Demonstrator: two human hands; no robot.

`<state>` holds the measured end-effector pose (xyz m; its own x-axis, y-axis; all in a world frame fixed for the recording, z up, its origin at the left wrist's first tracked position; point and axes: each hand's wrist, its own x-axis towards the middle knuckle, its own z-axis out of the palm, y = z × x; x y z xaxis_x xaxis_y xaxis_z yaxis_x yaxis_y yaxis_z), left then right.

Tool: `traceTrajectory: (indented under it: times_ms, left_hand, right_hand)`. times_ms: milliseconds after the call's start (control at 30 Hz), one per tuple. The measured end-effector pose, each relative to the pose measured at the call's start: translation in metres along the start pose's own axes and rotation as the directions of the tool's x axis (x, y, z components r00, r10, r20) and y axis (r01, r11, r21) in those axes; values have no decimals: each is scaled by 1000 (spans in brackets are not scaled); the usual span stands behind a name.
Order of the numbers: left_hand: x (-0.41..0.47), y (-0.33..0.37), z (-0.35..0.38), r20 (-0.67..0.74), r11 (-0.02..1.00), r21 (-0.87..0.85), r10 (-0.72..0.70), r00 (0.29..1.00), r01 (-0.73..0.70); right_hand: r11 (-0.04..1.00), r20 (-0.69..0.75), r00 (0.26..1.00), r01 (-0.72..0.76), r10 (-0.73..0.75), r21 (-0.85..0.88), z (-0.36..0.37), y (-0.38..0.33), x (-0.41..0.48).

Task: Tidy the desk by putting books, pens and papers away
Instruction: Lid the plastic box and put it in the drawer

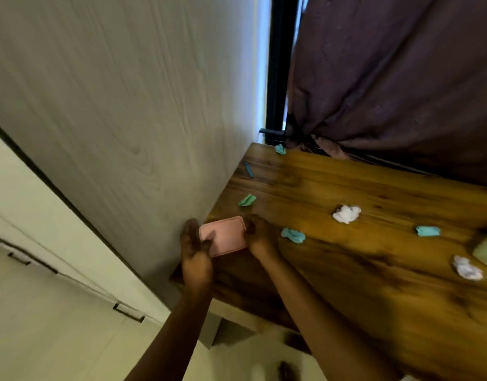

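Head view shows wooden desk point(346, 188) against purple curtain point(388, 78).

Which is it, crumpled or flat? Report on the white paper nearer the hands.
Crumpled. The white paper sits on the desk as a bunched, lumpy wad, with no flat sheet showing.

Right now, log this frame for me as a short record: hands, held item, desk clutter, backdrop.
left hand: grips the left end of the pink case
right hand: grips its right end
pink case: at the left edge of the desk
teal paper scraps: four, scattered on the desk
white paper wads: two, on the desk
blue pen: lying near the back left corner
curtain: purple, behind the desk
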<state>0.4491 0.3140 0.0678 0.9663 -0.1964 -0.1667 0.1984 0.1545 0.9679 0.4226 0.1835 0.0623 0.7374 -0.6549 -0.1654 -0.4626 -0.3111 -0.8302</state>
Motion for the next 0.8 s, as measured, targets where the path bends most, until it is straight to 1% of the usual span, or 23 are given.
traceTrajectory:
  times_ms: [67,100,167,200,267,333,400,467,533,600,633,700,800]
  left_hand:
    - [-19,9,4,35,996,-83,34,999,-31]
    - [-29,12,9,58,997,-71,38,998,-34]
    - [-50,16,26,126,999,-7,50,991,-50]
    - [-63,17,37,177,998,25,47,983,-52]
    - [-92,19,67,266,999,44,-4,964,-8]
    - [-124,20,100,333,995,25,-95,938,92]
    - [-162,17,141,442,972,-46,-189,877,232]
    - [-196,10,177,551,931,-110,-234,801,347]
    - [-241,-2,213,630,913,-92,-255,733,397]
    - [-294,-24,251,665,929,-65,-233,710,366]
    - [-317,-33,265,677,949,-42,-204,707,314]
    - [-370,-53,301,715,979,1,-142,684,202]
    - [-438,-74,349,773,988,72,-141,619,135]
  right_hand:
    - [980,-41,997,-55,64,189,-23,7,-29]
    - [963,-63,995,-62,82,264,-39,11,-44]
    - [919,-139,987,-17,78,395,-74,20,-72]
    - [899,-196,979,35,57,437,-94,25,-87]
    - [879,-319,948,151,1,452,-135,38,-118]
    - [863,-411,911,239,-40,445,-172,55,-146]
    - [871,-517,855,288,-47,397,-213,80,-179]
    - [897,-611,789,313,-63,313,-250,105,-211]
    - [915,-691,721,318,-61,251,-293,139,-247]
    - [933,-734,677,296,-55,203,-337,177,-282]
    - [936,-745,666,286,-42,203,-353,193,-296]
    - [924,-772,636,291,7,248,-391,225,-325]
    - [877,-805,576,305,142,373,-446,263,-360]
